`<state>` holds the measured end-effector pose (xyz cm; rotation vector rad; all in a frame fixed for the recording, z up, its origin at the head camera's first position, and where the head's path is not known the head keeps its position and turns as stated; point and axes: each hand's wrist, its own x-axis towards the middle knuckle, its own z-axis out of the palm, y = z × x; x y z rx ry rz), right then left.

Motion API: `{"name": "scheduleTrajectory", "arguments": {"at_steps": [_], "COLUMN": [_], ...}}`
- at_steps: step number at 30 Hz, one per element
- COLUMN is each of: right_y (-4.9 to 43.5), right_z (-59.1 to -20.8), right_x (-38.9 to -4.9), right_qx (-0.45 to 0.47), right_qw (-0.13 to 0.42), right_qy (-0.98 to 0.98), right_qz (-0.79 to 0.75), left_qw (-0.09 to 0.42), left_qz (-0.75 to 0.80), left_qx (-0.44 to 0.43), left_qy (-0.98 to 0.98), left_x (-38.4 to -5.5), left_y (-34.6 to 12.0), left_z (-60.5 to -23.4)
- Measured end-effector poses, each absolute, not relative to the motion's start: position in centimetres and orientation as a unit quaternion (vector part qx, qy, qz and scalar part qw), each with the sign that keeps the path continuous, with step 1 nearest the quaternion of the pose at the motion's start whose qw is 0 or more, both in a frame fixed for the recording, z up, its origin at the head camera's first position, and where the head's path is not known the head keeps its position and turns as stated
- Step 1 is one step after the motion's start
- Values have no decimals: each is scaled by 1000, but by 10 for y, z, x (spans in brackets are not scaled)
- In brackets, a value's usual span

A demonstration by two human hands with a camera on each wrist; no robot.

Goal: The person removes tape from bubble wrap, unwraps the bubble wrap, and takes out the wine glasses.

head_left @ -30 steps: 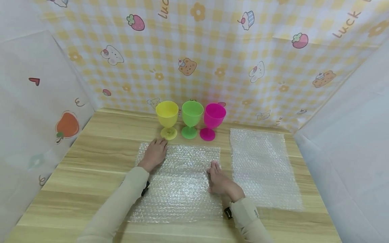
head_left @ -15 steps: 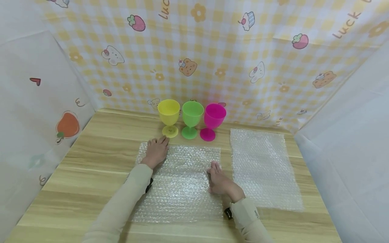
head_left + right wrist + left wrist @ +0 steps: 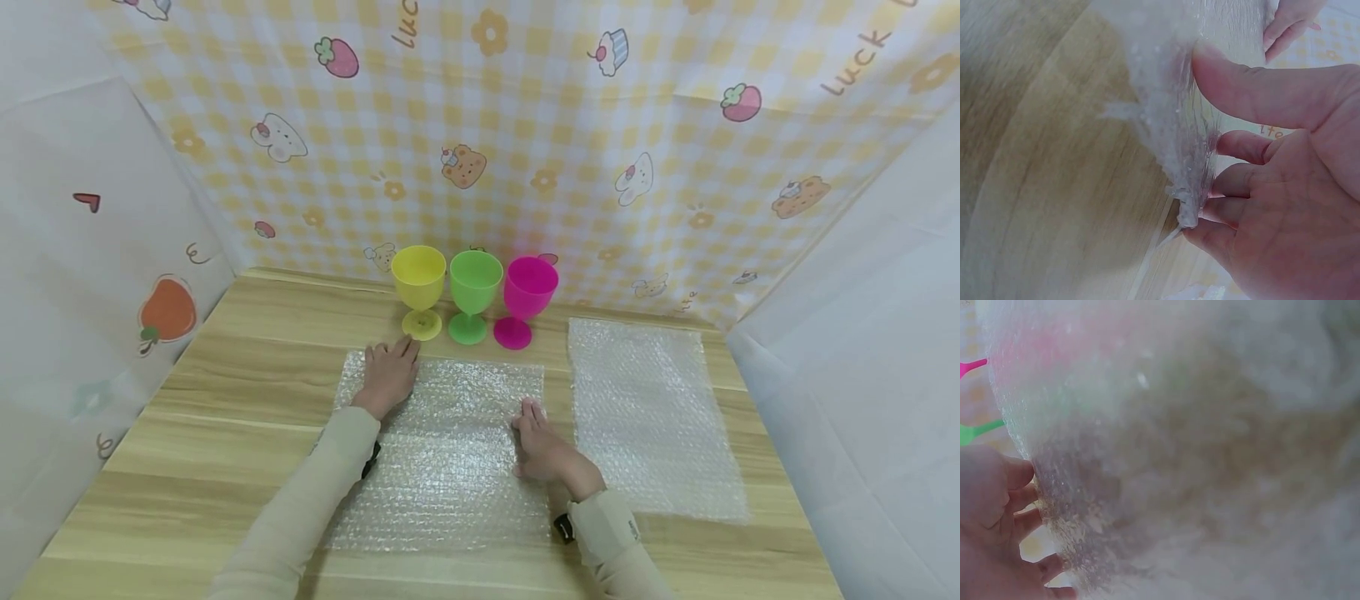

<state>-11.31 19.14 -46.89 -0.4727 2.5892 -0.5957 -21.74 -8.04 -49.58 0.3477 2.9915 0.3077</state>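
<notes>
A sheet of bubble wrap (image 3: 450, 467) lies flat on the table in the head view. My left hand (image 3: 390, 375) rests over its far left corner, fingers spread, with the fingertips at the foot of a yellow goblet (image 3: 418, 283). In the left wrist view, that hand's fingertips (image 3: 1025, 522) lie along the wrap's edge. My right hand (image 3: 546, 446) rests on the right edge of the same sheet. The right wrist view shows its thumb (image 3: 1229, 84) and fingers touching the wrap. A green goblet (image 3: 476, 287) and a magenta goblet (image 3: 529, 292) stand upright beside the yellow one.
A second sheet of bubble wrap (image 3: 645, 417) lies to the right on the wooden table (image 3: 187, 467). Behind the goblets hangs a yellow checked cloth (image 3: 540, 125). White cloth panels flank the table left and right.
My left hand has shifted a little to the right and away from me. The yellow goblet has moved slightly right and back, closer to the green one. My right hand stays put.
</notes>
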Motion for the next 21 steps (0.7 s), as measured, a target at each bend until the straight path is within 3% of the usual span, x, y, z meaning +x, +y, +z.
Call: {"name": "scheduleTrajectory", "arguments": {"at_steps": [12, 21], "right_y": [191, 191], "right_z": [-467, -468], "right_x": [-112, -111], "right_qx": [-169, -166], "right_qw": [218, 222], "right_qy": [934, 932], "right_qz": [-226, -235], "left_qw": [55, 94], "left_qz": [146, 209], "left_qx": [103, 123], "left_qy": [982, 965], "left_x": [-214, -180], "left_y": [-81, -100], "left_z": [-501, -488]}}
